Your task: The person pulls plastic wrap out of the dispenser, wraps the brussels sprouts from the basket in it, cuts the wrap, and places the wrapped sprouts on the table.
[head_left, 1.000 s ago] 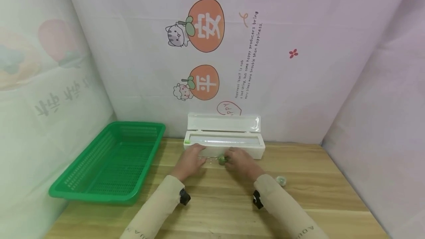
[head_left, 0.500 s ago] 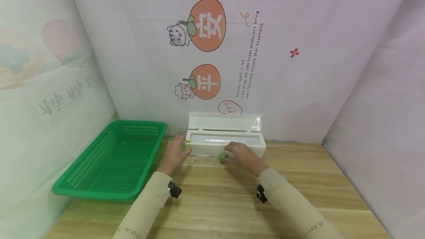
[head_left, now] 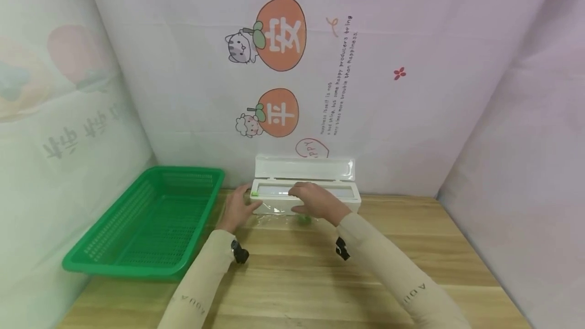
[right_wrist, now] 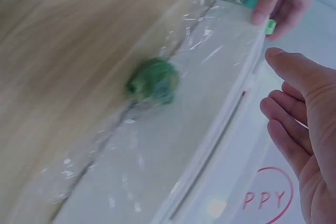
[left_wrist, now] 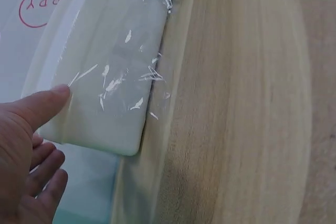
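A white cling film dispenser point(head_left: 279, 207) stands against the back wall with its clear lid point(head_left: 303, 168) raised. Clear film point(left_wrist: 118, 72) hangs down its front and onto the table. Wrapped in that film is a small round green thing point(right_wrist: 154, 81), blurred, at the dispenser's front foot. My left hand point(head_left: 235, 210) holds the dispenser's left end, thumb on the front edge, beside a light green slider point(right_wrist: 270, 27). Over the dispenser's middle hovers my right hand point(head_left: 315, 200), fingers loosely bent with nothing between them.
To the left on the wooden table point(head_left: 292, 288) sits a green slotted plastic basket point(head_left: 137, 270). White printed cloth point(head_left: 365, 116) encloses the back and both sides.
My left hand has gone from the film to the dispenser's left end. My right hand has left the green thing and risen leftward over the dispenser. A small wrapped ball is now hidden.
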`<control>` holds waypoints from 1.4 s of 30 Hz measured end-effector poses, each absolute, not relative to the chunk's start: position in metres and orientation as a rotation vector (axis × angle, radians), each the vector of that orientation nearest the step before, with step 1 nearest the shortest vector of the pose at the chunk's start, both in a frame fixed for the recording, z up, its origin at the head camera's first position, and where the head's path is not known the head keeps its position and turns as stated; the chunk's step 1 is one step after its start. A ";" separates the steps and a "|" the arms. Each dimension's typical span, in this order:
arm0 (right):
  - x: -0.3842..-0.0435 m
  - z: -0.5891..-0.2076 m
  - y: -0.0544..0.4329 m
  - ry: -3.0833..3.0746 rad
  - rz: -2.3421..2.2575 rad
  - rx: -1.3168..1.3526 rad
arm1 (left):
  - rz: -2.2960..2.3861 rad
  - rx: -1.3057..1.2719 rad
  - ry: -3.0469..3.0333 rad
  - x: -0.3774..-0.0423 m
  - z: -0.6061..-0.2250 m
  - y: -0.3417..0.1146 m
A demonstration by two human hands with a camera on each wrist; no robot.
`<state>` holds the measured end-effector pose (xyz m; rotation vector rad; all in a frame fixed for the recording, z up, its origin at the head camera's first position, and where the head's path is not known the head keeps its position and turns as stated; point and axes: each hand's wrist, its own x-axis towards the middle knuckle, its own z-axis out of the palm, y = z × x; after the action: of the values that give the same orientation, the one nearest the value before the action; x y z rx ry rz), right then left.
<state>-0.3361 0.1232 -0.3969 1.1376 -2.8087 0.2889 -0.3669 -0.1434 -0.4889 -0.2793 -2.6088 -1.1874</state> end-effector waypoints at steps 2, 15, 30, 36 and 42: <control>-0.339 -0.394 0.114 -2.798 0.280 1.160 | -1.223 -0.285 -2.611 -0.371 -0.492 -0.146; -0.365 -0.388 0.059 -2.792 0.271 1.215 | -1.168 -0.408 -2.510 -0.378 -0.496 -0.154; -0.389 -0.411 0.021 -2.799 0.396 1.209 | -1.217 -0.485 -2.413 -0.383 -0.505 -0.154; -0.393 -0.417 0.011 -2.842 0.363 1.183 | -1.247 -0.459 -2.428 -0.383 -0.505 -0.153; -0.395 -0.420 0.004 -2.826 0.299 1.172 | -1.225 -0.430 -2.423 -0.382 -0.504 -0.155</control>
<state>-0.3954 0.0044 -0.4196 1.1722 -2.8256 0.2995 -0.3821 -0.1548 -0.5036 -0.4301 -2.4233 -1.2253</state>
